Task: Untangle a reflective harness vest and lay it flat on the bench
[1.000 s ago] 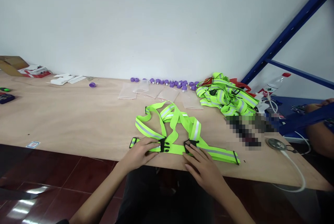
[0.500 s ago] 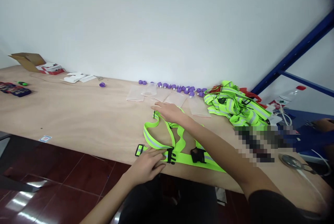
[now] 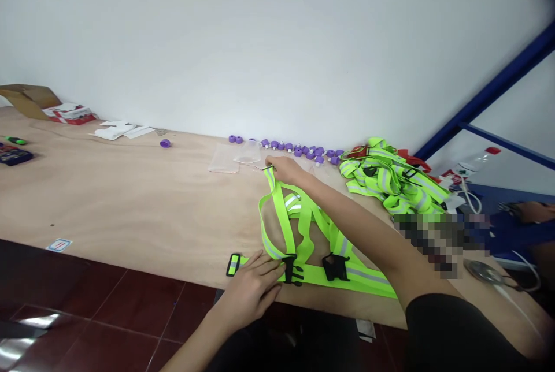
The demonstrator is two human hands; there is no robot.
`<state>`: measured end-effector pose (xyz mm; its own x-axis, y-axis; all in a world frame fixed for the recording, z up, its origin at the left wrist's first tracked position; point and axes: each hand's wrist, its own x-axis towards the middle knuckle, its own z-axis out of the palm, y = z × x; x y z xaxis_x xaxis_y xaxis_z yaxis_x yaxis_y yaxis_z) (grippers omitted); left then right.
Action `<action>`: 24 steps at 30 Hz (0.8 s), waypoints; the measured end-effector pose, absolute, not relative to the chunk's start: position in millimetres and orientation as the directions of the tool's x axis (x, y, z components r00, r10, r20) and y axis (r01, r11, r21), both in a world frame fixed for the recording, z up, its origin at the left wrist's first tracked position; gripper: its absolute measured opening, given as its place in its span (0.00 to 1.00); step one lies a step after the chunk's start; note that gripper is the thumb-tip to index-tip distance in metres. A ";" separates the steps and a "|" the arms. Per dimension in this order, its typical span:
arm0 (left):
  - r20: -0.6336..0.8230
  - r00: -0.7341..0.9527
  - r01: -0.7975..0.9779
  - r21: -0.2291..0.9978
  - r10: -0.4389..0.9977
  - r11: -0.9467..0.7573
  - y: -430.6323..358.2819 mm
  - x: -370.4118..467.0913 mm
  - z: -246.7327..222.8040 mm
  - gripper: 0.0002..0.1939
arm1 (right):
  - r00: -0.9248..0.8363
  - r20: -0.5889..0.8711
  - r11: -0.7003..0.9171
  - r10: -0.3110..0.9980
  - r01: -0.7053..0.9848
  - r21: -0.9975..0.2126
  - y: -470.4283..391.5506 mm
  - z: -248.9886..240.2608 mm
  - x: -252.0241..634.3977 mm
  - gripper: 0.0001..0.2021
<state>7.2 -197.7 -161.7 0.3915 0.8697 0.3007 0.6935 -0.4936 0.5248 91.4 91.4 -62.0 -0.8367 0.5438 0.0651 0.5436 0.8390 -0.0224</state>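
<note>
Plywood makes up the worktop [image 3: 130, 204], which runs wide beneath both hands. Just past the left hand [image 3: 254, 285] lies a neon-yellow safety vest [image 3: 303, 233] with grey reflective stripes, spread flat near the front edge. That left hand presses flat, fingers together, on the vest's waist belt, touching the black buckle [image 3: 291, 268] at its fingertips. The right hand [image 3: 284, 168] reaches well forward and is pinched shut on the far end of a vest strap, pulling it taut. To the right of the right hand sits a heap of more vests [image 3: 390, 178]. Just beyond its fingers lie clear plastic bags [image 3: 225, 159] and a row of small purple caps [image 3: 303, 151].
</note>
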 end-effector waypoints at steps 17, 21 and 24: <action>0.250 0.324 0.813 0.419 0.913 -0.403 -203.4 15.9 -159.1 0.29 | -0.727 0.380 0.798 0.572 0.600 -0.054 -62.0 -113.9 302.4 0.12; 0.272 0.325 0.845 0.346 0.906 -0.407 -202.0 20.2 -162.7 0.26 | -0.782 0.343 0.841 0.521 0.538 -0.052 -122.5 -145.5 312.0 0.14; 0.285 0.325 0.855 0.320 0.902 -0.409 -199.6 21.0 -164.0 0.25 | -0.729 0.370 0.805 0.576 0.585 -0.100 -135.4 -156.4 324.7 0.14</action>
